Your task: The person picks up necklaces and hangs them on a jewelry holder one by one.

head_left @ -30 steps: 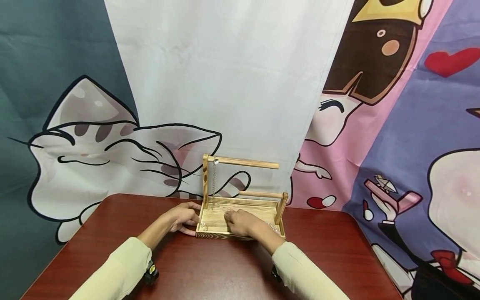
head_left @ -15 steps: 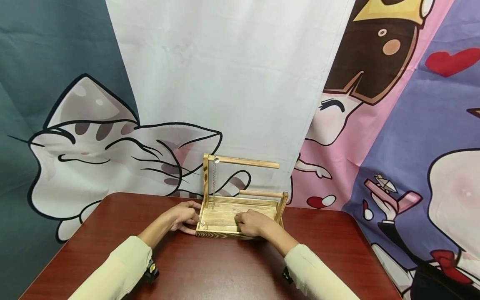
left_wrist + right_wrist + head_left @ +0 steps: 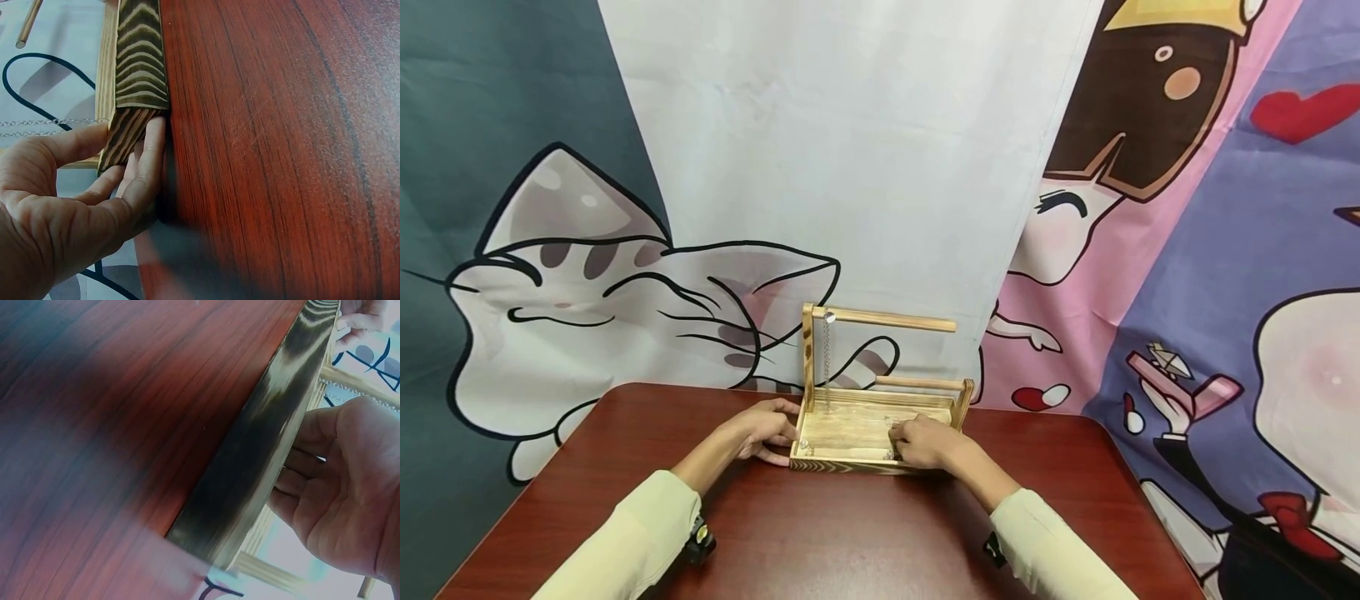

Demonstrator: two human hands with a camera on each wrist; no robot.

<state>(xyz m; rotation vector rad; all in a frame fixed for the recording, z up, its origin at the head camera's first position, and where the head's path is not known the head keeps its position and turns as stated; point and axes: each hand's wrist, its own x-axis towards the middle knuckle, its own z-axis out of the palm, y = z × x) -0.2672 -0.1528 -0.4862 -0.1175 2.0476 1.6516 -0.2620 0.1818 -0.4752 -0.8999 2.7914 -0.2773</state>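
Observation:
A wooden jewelry stand [image 3: 880, 314] has a shallow tray [image 3: 842, 437] at its base. My left hand [image 3: 766, 429] grips the tray's left end; in the left wrist view its digits close on the corner of the striped end wall [image 3: 134, 134]. My right hand [image 3: 925, 442] reaches into the right half of the tray, fingers bent downward, fingertips hidden behind the front wall [image 3: 256, 437] in the right wrist view. Small shiny jewelry [image 3: 889, 455] lies beside these fingers; I cannot tell whether they pinch any of it. Another shiny piece [image 3: 805, 447] sits in the front left corner.
A silver chain necklace [image 3: 827, 358] hangs from the left of the upper bar. A lower bar [image 3: 917, 382] runs along the right, ending at a short post [image 3: 962, 404]. The stand rests on a red-brown table [image 3: 865, 533], before a cartoon-printed cloth [image 3: 880, 150].
My right hand has slid to the right along the tray, and shiny jewelry now shows beside its fingers. The left hand keeps its hold on the left end. The view has shifted slightly.

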